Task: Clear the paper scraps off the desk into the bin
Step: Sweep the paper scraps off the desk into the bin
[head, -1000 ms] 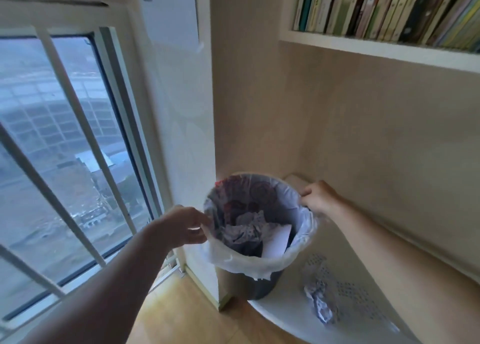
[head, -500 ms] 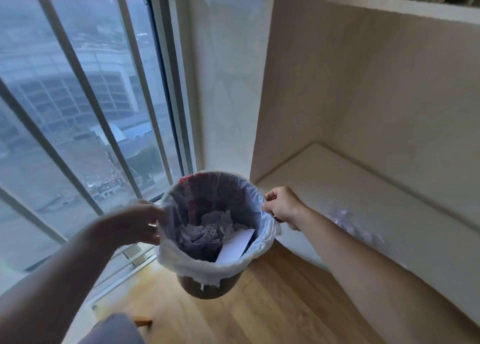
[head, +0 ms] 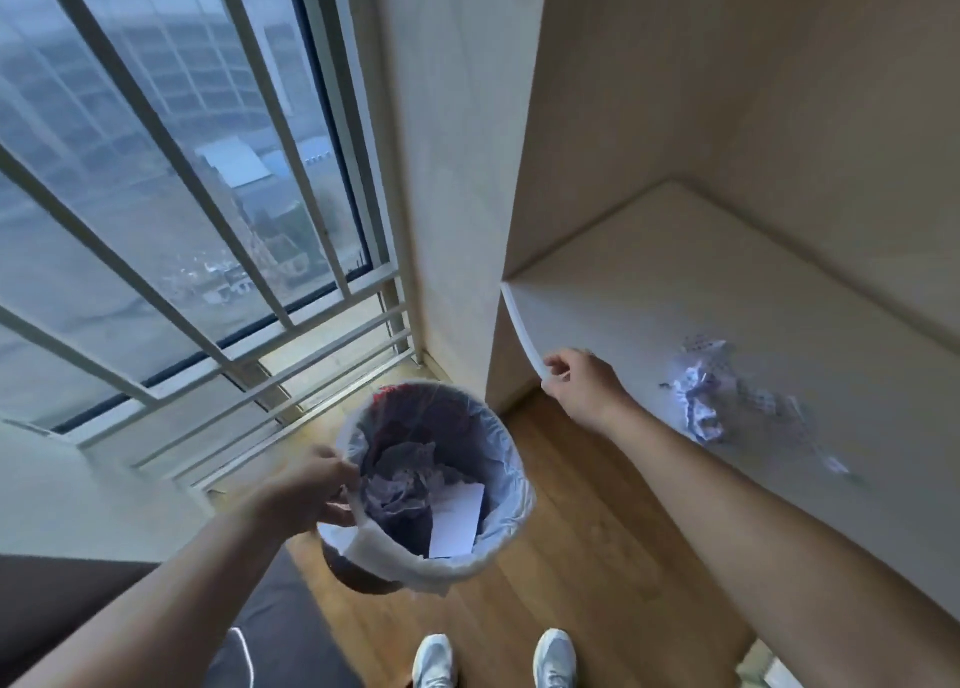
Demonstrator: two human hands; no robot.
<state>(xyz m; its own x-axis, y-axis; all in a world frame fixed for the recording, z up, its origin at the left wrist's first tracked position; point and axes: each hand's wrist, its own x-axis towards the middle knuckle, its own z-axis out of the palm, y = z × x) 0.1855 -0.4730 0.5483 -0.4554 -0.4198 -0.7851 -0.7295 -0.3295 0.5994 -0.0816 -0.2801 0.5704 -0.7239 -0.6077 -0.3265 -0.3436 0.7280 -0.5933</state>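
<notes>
Crumpled scraps (head: 701,401) on desk (head: 649,292); lined bin (head: 511,474)

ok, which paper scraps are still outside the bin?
The crumpled printed scraps on the desk, right of the right hand; the others already lie inside the bin.

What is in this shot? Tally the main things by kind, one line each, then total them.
Hands: 2, left gripping the bin rim, right on the desk edge
Bin: 1
Desk: 1
Crumpled paper pile on the desk: 1
Shoes: 2
Total: 7
</notes>
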